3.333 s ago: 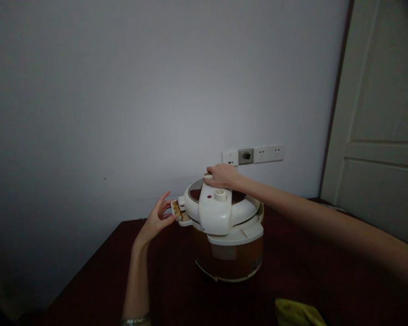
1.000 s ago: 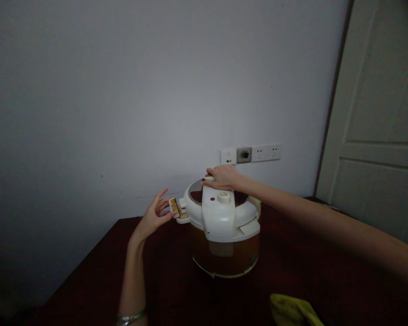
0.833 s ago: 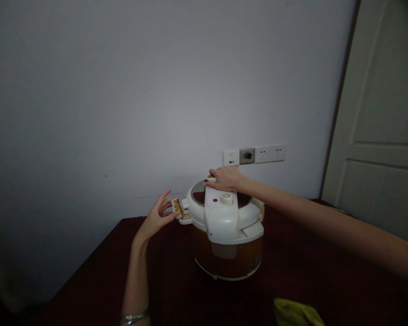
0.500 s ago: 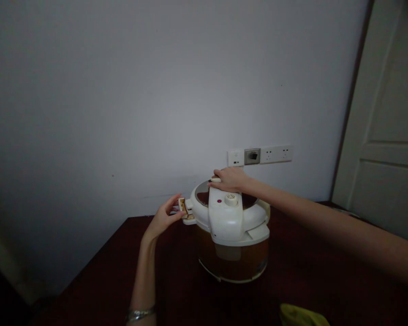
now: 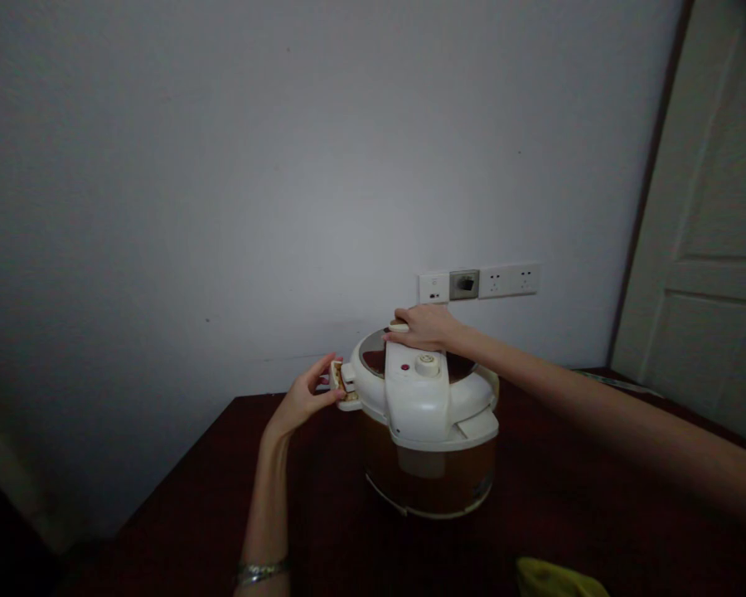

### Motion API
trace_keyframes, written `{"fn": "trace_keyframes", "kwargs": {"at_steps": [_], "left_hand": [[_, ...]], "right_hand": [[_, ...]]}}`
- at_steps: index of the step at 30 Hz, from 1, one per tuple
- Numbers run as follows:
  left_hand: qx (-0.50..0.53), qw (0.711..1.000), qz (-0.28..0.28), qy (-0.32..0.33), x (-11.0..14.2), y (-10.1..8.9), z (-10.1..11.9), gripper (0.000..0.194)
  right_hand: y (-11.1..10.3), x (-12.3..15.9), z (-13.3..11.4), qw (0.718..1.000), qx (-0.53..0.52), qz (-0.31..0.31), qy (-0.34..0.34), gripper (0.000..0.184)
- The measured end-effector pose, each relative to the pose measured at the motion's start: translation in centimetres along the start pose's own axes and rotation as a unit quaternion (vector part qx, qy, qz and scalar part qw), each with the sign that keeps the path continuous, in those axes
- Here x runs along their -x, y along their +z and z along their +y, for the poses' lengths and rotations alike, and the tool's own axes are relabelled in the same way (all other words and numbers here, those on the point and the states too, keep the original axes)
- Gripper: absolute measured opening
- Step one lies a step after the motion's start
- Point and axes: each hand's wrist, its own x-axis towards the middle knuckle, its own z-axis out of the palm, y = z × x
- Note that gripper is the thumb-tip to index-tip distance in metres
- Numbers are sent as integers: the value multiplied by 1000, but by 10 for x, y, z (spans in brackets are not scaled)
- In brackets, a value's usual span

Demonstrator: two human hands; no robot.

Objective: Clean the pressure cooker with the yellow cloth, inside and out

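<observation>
A white and brown electric pressure cooker [image 5: 418,406] stands on the dark table with its lid on. Its lid has a knob and a small red button. My right hand [image 5: 426,326] is closed around the handle [image 5: 399,328] on top of the lid. At the cooker's left side, my left hand [image 5: 307,392] pinches a small white box-like piece [image 5: 336,376] with a yellow-brown stained inside, thumb below and fingers above. The piece is right beside the cooker's side handle [image 5: 349,405]; whether it still touches the cooker I cannot tell.
Dark reddish table [image 5: 224,489] meets a pale wall behind. Wall sockets [image 5: 508,281] and a switch [image 5: 464,284] sit just above the cooker. A yellow-green cloth-like thing [image 5: 559,579] lies at the front edge of view. A white door [image 5: 714,215] is at right.
The view has shifted a little, so the cooker appears slightly farther right. The small piece in my left hand looks a bit more tilted. My right hand keeps its hold on the lid handle.
</observation>
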Motion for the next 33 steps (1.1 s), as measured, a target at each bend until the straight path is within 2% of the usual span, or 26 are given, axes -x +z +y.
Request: {"fn": "trace_keyframes", "kwargs": {"at_steps": [12, 18, 29, 33], "left_hand": [[-96, 995, 4, 10, -4, 7, 10, 73], [-114, 993, -7, 14, -3, 8, 11, 72], [-180, 984, 7, 12, -3, 10, 13, 76], [-204, 979, -18, 10, -7, 7, 22, 70]], "right_hand": [[-2, 1, -1, 1000, -14, 11, 12, 78], [-1, 2, -1, 1000, -12, 21, 7, 77], [-2, 1, 0, 1000, -19, 20, 10, 75], [-1, 0, 0, 1000, -21, 18, 7, 74]]}}
